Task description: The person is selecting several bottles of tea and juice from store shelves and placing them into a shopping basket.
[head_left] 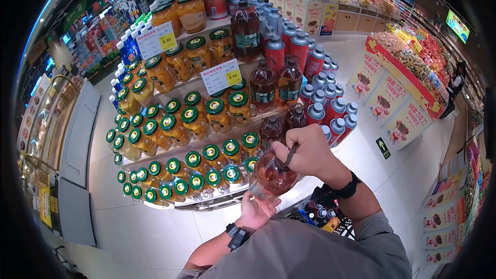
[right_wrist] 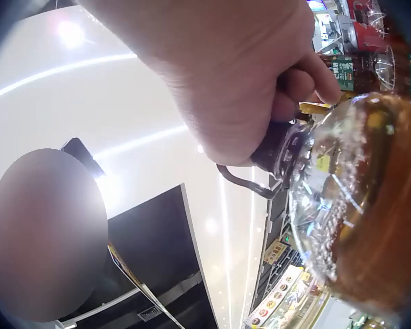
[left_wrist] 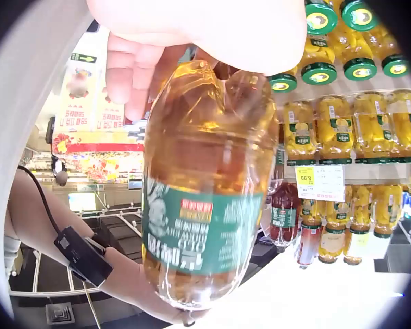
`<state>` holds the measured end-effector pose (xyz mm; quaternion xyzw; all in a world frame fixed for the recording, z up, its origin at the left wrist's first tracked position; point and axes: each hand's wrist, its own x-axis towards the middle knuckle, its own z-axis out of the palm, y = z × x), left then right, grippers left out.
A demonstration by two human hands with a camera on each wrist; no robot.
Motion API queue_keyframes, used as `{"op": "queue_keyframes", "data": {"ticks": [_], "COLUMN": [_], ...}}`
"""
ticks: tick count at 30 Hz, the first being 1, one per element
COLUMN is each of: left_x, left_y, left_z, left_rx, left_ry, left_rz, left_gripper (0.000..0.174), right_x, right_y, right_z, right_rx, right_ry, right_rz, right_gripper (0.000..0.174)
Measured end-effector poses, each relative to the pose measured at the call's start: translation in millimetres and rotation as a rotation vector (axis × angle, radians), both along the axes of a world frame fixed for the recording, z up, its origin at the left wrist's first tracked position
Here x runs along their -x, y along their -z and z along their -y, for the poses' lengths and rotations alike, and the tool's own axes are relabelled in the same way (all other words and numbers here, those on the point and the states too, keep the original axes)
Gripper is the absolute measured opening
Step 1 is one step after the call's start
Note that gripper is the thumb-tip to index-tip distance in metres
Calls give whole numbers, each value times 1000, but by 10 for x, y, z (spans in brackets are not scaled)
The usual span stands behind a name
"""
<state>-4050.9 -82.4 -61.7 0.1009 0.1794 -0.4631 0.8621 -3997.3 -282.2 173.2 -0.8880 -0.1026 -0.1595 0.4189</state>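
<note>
A large plastic bottle of amber drink (head_left: 273, 178) with a green label (left_wrist: 205, 226) is tilted in front of the shelves. My right hand (head_left: 315, 150) grips it at its dark cap and carrying loop (right_wrist: 250, 181). Near the bottle's base is my left hand (head_left: 257, 211), palm turned up and fingers loosely extended. In the left wrist view that palm (left_wrist: 212, 27) lies right at the base. Similar bottles (head_left: 262, 87) stand on the stepped display just beyond, two of them (head_left: 271, 130) close behind the held one.
Jars of yellow fruit with green lids (head_left: 190, 115) fill the display's tiers, with price cards (head_left: 222, 76) between them. Red cans with grey tops (head_left: 316, 111) stand at its right. Below my right arm is a black basket (head_left: 347, 229) with goods inside. Candy stands (head_left: 395, 93) lie further right.
</note>
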Motion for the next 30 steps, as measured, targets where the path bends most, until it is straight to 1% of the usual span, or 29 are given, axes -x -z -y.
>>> {"op": "queue_keyframes", "data": {"ticks": [1,3,4,5,6,7,8,9,10,11,13,16,17,20,22,26,30], "left_x": [-1,-11,-9,5,17,30,50,89,124,201,266,416,494,620,695,810,901], "left_y": [-13,-13,100,337,322,304,368,444,459,623,655,793,795,932,951,921,974], "left_z": [-23,-85,-154,-352,-408,-456,-568,-693,-775,-1001,-1106,-1376,-1484,-1636,-1739,-1863,-1957], "left_rx": [4,-172,-235,-175,-189,-203,-190,-178,-283,-180,-330,-380,-451,-453,-503,-573,-590], "left_ry": [-5,-43,-46,-56,-62,-67,-109,-152,-202,-277,-319,-430,-500,-529,-596,-634,-635], "left_rz": [-2,-53,-64,-39,-36,-34,-45,-56,-114,-156,-154,-232,-246,-219,-227,-266,-236], "left_gripper": [52,50,44,40,36,33,30,27,23,23,22,19,19,19,19,18,18], "right_x": [-21,-76,-105,-141,-183,-231,-275,-318,-359,-385,-436,-543,-571,-627,-668,-749,-768], "right_y": [75,222,299,375,452,529,605,689,770,818,870,1059,1138,1334,1453,1684,1728], "right_z": [-36,-47,-21,12,50,97,144,194,244,276,286,314,325,357,368,377,298], "right_rx": [34,72,142,212,215,244,272,276,300,325,346,394,408,441,456,478,542], "right_ry": [6,7,29,50,44,83,121,115,132,148,136,164,181,199,202,227,235], "right_rz": [43,85,84,83,79,48,17,15,-21,-56,-68,-117,-144,-189,-204,-249,-315], "right_gripper": [38,37,37,38,38,39,41,41,42,43,44,44,44,44,43,43,38]}}
